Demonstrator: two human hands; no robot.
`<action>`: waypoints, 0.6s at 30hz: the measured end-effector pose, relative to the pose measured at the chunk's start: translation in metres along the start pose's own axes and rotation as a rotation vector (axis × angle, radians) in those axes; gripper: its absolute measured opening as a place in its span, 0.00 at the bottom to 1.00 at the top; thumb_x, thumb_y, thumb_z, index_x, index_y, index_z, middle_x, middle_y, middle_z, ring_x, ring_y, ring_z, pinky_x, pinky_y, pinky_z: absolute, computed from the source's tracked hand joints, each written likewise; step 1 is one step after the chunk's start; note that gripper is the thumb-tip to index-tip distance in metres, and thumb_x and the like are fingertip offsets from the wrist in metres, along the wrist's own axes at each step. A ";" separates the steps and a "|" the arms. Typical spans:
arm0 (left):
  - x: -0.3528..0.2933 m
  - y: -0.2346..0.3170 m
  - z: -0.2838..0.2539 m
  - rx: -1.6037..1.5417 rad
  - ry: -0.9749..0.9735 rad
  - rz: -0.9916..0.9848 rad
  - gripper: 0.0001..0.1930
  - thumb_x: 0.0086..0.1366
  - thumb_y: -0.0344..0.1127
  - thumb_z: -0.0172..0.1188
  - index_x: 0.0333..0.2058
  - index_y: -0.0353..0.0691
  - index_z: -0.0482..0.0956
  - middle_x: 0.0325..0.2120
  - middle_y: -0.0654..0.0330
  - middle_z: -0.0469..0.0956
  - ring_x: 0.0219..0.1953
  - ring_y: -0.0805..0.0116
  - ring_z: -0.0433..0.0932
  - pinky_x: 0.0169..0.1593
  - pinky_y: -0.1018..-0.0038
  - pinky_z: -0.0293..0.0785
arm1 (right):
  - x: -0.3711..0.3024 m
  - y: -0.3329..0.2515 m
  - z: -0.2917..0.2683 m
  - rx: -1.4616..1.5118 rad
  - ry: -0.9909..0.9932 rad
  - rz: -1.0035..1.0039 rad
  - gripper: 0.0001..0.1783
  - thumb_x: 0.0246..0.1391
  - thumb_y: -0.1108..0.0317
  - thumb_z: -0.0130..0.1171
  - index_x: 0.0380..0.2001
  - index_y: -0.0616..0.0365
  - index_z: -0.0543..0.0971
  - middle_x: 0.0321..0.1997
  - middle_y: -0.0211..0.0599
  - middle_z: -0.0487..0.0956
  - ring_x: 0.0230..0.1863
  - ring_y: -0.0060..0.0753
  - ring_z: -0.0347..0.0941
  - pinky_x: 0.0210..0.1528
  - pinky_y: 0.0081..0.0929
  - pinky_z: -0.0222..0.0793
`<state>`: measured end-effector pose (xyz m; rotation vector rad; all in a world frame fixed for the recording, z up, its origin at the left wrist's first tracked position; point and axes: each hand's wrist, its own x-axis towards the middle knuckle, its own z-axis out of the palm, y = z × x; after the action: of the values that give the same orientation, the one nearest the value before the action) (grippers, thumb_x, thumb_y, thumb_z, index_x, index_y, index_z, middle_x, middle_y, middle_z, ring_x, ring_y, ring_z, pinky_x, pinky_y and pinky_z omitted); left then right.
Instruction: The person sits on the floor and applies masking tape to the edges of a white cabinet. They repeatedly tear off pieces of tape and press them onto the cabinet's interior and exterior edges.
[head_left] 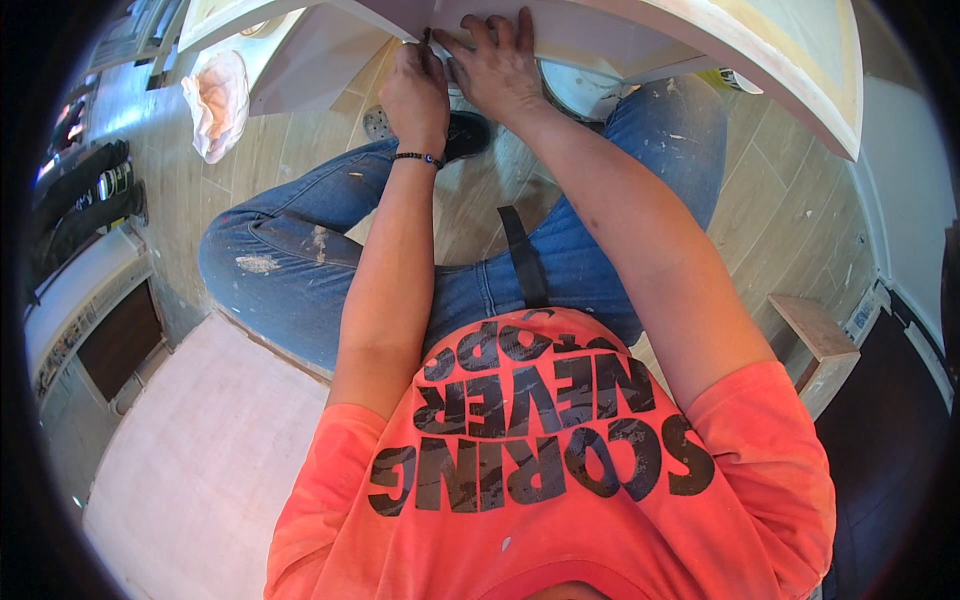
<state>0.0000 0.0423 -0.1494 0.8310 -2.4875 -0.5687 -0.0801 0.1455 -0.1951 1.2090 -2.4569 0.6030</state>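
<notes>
Bright coral shirt (pixel 560 530) up front, bold black lettering (pixel 540 400) across it! Blue jeans (pixel 462 288) next, splotched off-white. Strap (pixel 522 258) black, shoe (pixel 467 137) black. Bracelet (pixel 416 158): black beads, one blue. Cabinet (pixel 640 30) white, patched creamy yellow. Floor (pixel 790 190) now: greyish-beige, wood-grain. Crumpled sheet (pixel 217 110), pale pink into peach. Board (pixel 210 450), lower left, white, pinkish tinge.

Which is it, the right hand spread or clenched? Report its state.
Spread: the right hand has its fingers apart, with the white panel showing between their tips.
</notes>
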 end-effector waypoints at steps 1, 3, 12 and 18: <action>0.000 0.000 0.000 0.004 -0.001 0.003 0.09 0.68 0.38 0.62 0.41 0.39 0.83 0.33 0.43 0.84 0.38 0.38 0.83 0.41 0.51 0.78 | 0.000 0.000 0.000 -0.002 -0.002 0.002 0.24 0.59 0.55 0.59 0.59 0.28 0.80 0.59 0.32 0.72 0.62 0.47 0.63 0.72 0.80 0.43; 0.000 0.000 0.000 0.006 -0.003 0.008 0.09 0.68 0.38 0.62 0.41 0.39 0.83 0.33 0.43 0.84 0.38 0.38 0.83 0.41 0.51 0.78 | 0.000 0.000 0.000 -0.007 -0.006 0.002 0.24 0.59 0.55 0.60 0.59 0.28 0.80 0.59 0.31 0.72 0.62 0.47 0.63 0.72 0.79 0.43; 0.004 0.000 -0.002 0.059 -0.021 0.029 0.10 0.66 0.39 0.63 0.40 0.40 0.84 0.32 0.44 0.85 0.37 0.39 0.83 0.42 0.51 0.78 | 0.000 0.000 -0.001 -0.023 -0.013 -0.011 0.25 0.59 0.53 0.61 0.61 0.27 0.79 0.59 0.30 0.71 0.62 0.47 0.62 0.71 0.79 0.44; 0.005 0.000 -0.001 0.071 -0.016 0.034 0.09 0.66 0.38 0.62 0.38 0.40 0.84 0.32 0.45 0.85 0.36 0.40 0.84 0.41 0.52 0.79 | 0.000 0.000 -0.001 -0.033 -0.008 -0.005 0.25 0.59 0.53 0.61 0.61 0.27 0.79 0.59 0.31 0.72 0.62 0.47 0.62 0.71 0.80 0.44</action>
<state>-0.0030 0.0391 -0.1469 0.8119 -2.5442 -0.4799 -0.0797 0.1462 -0.1946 1.2075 -2.4600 0.5554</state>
